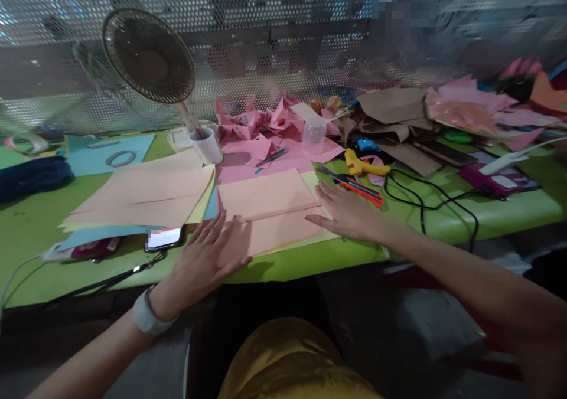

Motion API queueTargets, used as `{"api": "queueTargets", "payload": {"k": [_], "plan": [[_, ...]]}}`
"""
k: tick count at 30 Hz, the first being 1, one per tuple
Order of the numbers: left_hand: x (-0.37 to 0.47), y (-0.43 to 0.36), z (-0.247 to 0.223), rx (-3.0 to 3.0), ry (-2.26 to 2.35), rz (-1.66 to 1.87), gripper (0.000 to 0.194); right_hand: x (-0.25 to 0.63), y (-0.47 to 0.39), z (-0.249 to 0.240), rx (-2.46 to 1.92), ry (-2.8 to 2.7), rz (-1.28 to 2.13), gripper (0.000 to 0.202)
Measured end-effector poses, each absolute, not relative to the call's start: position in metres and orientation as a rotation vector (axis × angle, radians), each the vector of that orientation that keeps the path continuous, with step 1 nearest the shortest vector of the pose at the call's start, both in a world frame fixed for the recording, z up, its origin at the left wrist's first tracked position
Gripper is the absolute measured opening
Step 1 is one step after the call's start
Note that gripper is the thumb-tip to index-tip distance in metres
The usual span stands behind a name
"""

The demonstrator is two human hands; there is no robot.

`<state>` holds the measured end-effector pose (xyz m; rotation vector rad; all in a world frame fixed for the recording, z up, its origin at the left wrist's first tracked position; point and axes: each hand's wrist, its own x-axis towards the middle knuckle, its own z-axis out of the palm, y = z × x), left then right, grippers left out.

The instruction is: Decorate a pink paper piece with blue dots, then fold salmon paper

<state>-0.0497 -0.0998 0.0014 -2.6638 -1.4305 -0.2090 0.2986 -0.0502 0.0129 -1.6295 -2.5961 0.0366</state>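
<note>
A peach sheet of paper (270, 195) lies before me with a crease or folded edge running across its middle. Yellow paper shows under its right and front edges. My left hand (208, 248) rests on the sheet's left side, fingers stretched and thumb apart. On the right edge lies my right hand (341, 210), its fingers extended flat. Just beyond that hand are scissors (332, 173) and an orange box cutter (363, 192). Left of the sheet sits a stack of peach, yellow and blue paper (146, 186).
A fan (150, 56) and a white cup (207, 145) stand behind the stack. Pink paper pieces (248, 121) and brown paper (394, 107) fill the back. A yellow glue gun (363, 164), a black cable (425, 201) and a purple power strip (487, 180) lie right. A phone (163, 239) lies near the front edge.
</note>
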Motion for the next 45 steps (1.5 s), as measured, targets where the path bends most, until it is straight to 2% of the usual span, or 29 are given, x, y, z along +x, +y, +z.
{"api": "queueTargets", "payload": {"k": [3,5,9,11,13,18,25,32,37,41,45], "plan": [[-0.026,-0.091,0.026,-2.603,-1.533,-0.44,0.062,0.283,-0.036,0.04,-1.645,-2.523,0.058,0.059],[-0.01,-0.076,0.039,-2.741,-1.69,-0.448,0.048,0.266,-0.022,0.052,-1.684,-2.557,0.394,0.04],[0.014,-0.034,0.041,-3.15,-2.014,-0.332,0.038,0.229,0.01,0.051,-1.578,-2.482,1.374,0.039],[0.021,-0.018,0.034,-3.252,-2.25,-0.253,0.042,0.218,0.023,0.041,-1.575,-2.366,1.644,0.037],[0.024,-0.008,0.025,-3.268,-2.396,-0.162,0.045,0.213,0.032,0.032,-1.603,-2.308,1.762,0.036],[0.022,0.001,0.012,-3.271,-2.619,0.015,0.048,0.222,0.039,0.017,-1.622,-2.251,1.8,0.043],[0.021,0.008,0.009,-3.291,-2.73,0.06,0.06,0.28,0.047,0.012,-1.8,-2.221,1.802,0.056],[0.026,0.009,0.013,-3.248,-2.658,0.097,0.062,0.345,0.036,0.038,-2.008,-2.175,1.614,0.051],[0.033,0.011,0.018,-3.161,-2.569,0.153,0.064,0.303,0.032,0.049,-1.746,-2.206,1.596,0.039],[0.04,0.015,0.021,-3.119,-2.592,0.153,0.06,0.25,0.035,0.032,-1.583,-2.206,1.785,0.039],[0.042,0.018,0.023,-3.109,-2.608,0.259,0.058,0.238,0.039,0.017,-1.57,-2.211,1.881,0.043]]}}
